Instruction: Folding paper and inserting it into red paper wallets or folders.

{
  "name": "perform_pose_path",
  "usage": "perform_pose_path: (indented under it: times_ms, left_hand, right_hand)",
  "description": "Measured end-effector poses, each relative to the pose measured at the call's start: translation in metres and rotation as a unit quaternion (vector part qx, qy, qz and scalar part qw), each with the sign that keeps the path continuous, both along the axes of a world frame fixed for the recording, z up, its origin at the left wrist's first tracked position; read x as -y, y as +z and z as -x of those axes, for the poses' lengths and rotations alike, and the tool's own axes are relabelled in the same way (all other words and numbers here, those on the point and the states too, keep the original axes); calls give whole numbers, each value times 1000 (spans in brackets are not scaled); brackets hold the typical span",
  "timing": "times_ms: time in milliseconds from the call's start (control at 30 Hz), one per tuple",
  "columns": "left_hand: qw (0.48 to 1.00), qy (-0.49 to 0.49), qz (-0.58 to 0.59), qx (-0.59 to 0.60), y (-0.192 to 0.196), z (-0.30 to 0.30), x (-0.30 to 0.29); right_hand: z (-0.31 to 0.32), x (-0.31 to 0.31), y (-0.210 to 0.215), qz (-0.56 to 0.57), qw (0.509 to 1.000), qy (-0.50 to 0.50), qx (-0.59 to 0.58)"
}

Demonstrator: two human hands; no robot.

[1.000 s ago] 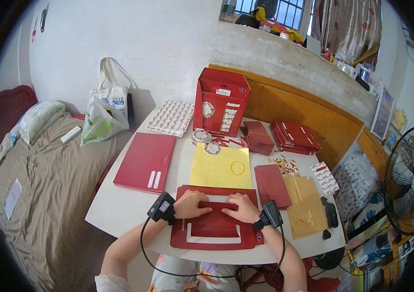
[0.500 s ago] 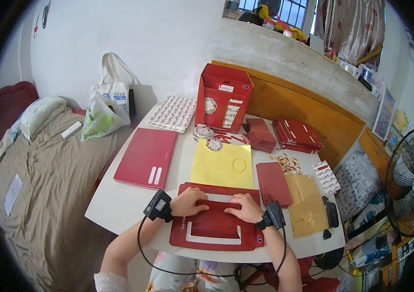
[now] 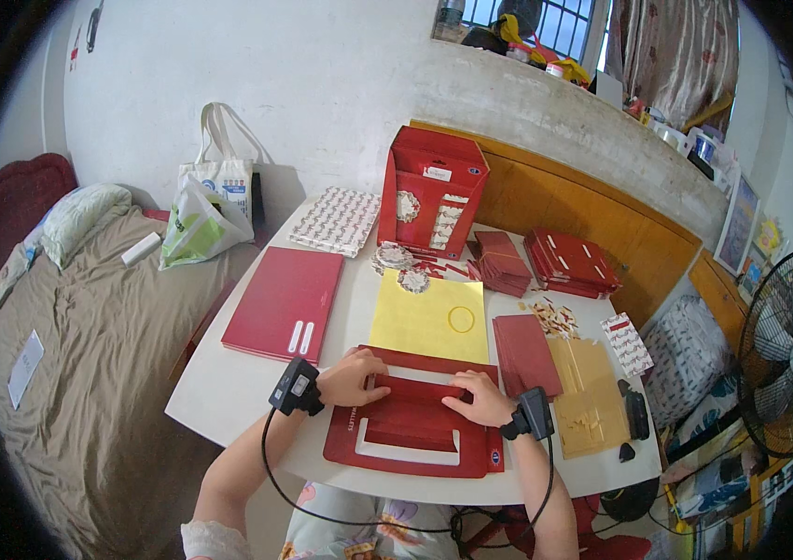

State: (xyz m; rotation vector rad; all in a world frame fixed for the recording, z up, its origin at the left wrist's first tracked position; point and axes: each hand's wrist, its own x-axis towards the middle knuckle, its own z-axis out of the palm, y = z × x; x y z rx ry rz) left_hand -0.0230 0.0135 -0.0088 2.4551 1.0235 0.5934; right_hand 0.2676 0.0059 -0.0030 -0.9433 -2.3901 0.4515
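Note:
A dark red flat cardboard packaging sheet [image 3: 345,446] with white-edged cut-outs lies at the table's near edge. My left hand [image 3: 352,378] is at the upper left of its central panel, fingers curled over the far edge and thumb on the near side. Likewise my right hand [image 3: 482,399] grips the right end of that edge, its thumb pointing inward. Between my hands the panel's edge seems slightly raised beside a white strip [image 3: 415,375]. My fingertips are partly hidden behind the card. Beyond the sheet lies a yellow sheet [image 3: 424,322] with a loose ring-shaped band [image 3: 461,319] on it.
Stacked red card [image 3: 280,303] lies left on the white table [image 3: 219,397]. A tall red box [image 3: 434,187] stands at the back, with red card bundles [image 3: 572,263] beside it. Right are small red cards [image 3: 525,355], tan card [image 3: 592,406] and scraps [image 3: 555,319]. Wrist-device cables [image 3: 350,525] hang over my lap.
Both hands have shifted slightly apart, still holding the panel's far edge. The sheet's parts have moved slightly, with the near layer a little further left. The whole view has shifted a little.

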Motion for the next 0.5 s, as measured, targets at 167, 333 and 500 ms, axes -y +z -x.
perform_pose_path:
  times_ms: [167,333,500]
  left_hand:
    - [1000,-3,4,6,-7,2,-3]
    - [1000,-6,15,4,-4,2,-4]
    - [999,2,-7,54,-4,2,-4]
  right_hand:
    - [0,-3,-5,-6,1000,12,-3]
    - [2,-1,0,65,998,-7,-7]
    - [-2,-3,0,73,997,-2,-31]
